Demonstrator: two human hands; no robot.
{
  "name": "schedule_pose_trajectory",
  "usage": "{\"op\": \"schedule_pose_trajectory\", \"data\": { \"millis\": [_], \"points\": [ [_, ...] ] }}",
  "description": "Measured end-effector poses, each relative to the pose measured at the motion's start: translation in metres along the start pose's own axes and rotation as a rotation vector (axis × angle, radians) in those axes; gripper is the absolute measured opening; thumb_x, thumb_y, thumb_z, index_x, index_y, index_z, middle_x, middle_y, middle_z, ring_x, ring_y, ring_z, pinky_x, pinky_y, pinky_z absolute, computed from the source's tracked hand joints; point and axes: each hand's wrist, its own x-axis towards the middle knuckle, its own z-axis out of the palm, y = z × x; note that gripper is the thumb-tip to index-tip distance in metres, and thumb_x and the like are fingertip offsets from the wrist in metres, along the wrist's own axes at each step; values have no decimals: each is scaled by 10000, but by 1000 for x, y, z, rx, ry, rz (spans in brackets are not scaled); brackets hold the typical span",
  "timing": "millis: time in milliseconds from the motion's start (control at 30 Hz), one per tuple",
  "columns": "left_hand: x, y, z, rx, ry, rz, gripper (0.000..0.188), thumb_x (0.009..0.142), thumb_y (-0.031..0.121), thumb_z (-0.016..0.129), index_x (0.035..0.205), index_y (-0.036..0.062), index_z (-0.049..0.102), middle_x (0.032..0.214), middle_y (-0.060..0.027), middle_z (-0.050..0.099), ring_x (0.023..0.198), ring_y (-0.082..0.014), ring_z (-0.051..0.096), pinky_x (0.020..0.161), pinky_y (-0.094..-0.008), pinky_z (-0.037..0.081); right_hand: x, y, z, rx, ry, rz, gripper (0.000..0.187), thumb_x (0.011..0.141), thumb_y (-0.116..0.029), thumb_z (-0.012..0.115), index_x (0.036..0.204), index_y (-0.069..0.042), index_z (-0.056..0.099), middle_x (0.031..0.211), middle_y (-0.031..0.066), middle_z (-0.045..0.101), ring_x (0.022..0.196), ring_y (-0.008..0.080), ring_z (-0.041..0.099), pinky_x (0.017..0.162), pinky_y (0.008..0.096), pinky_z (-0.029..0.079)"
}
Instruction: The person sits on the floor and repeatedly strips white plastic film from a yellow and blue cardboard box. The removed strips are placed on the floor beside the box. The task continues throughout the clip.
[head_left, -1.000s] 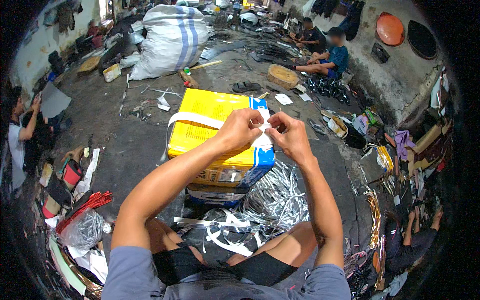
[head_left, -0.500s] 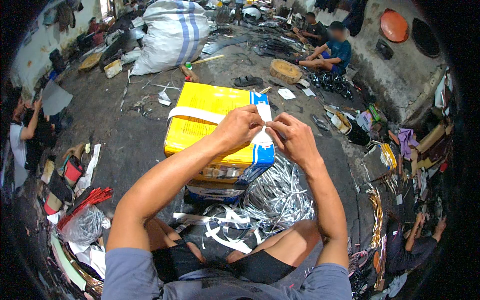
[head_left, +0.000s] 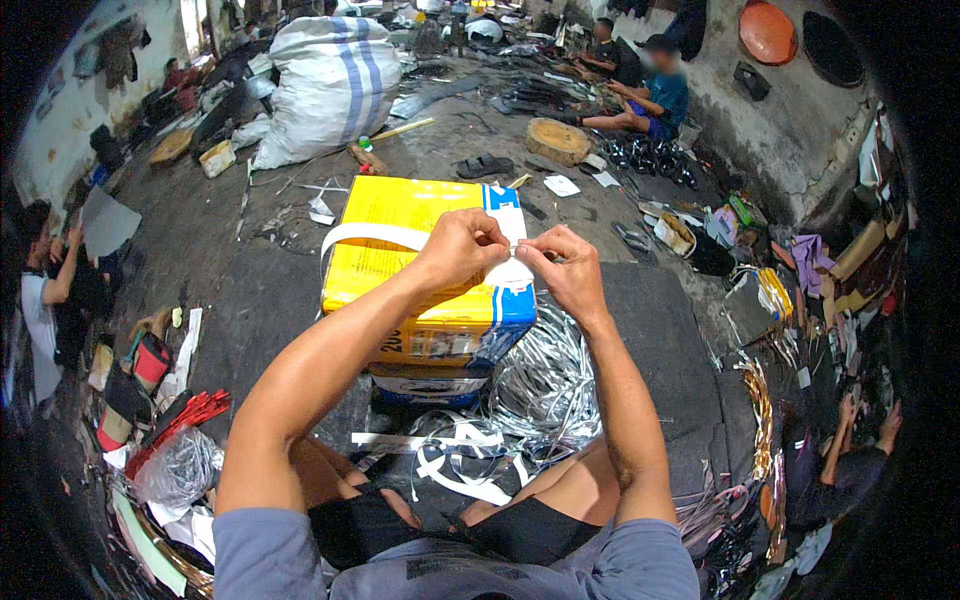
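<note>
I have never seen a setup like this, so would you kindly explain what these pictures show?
No machine here: just a person's bare hands, all seen through one wide camera worn on the head and looking down, so straight edges bend. The left hand and right hand nearly meet over the blue end of a yellow box, both pinching white material that they mostly hide. A white band arches over the box toward the left hand. On the floor beside the box lie silver strips; a big white sack stands farther off.

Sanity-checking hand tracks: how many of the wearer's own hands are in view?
2: left hand and right hand, both at the white piece on the yellow-and-blue box. Neither hand is hidden, only parts of each.
</note>
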Motion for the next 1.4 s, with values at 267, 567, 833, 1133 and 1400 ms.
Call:
{"op": "schedule_pose_trajectory", "data": {
  "millis": [267,567,833,1133,1400],
  "points": [
    [4,4,4,121,37,-43,115,779,95,738,835,-5,748,800,-135,713,729,-209,689,700,-334,554,-5,26,38,519,238,263,110,815,-73,759,891,-6,714,807,4,646,756,84,591,668,243,493],
    [23,3,-8,303,-101,113,124,776,119,747,820,3,759,779,-127,730,712,-190,688,681,-337,548,-4,27,44,764,240,496,211,928,-163,716,800,-55,589,709,-38,559,595,60,500,501,245,404],
    [10,-6,6,101,27,154,97,781,86,728,797,-8,741,771,-133,689,688,-218,678,645,-337,540,-2,33,38,175,146,103,332,1010,-269,611,765,-55,544,685,-28,513,627,72,409,567,306,364],
    [21,-4,17,72,2,216,84,793,59,732,798,-25,733,769,-120,674,673,-167,646,615,-311,509,-18,35,42,1161,61,702,260,1032,-324,568,910,-95,586,650,-35,521,463,55,434,361,260,344],
    [22,-5,15,40,-20,186,74,770,64,760,795,-4,742,736,-101,681,656,-160,642,610,-309,514,35,29,30,-167,215,242,487,999,-418,549,883,45,645,878,285,685,799,464,668,753,517,502]
  ]
}}
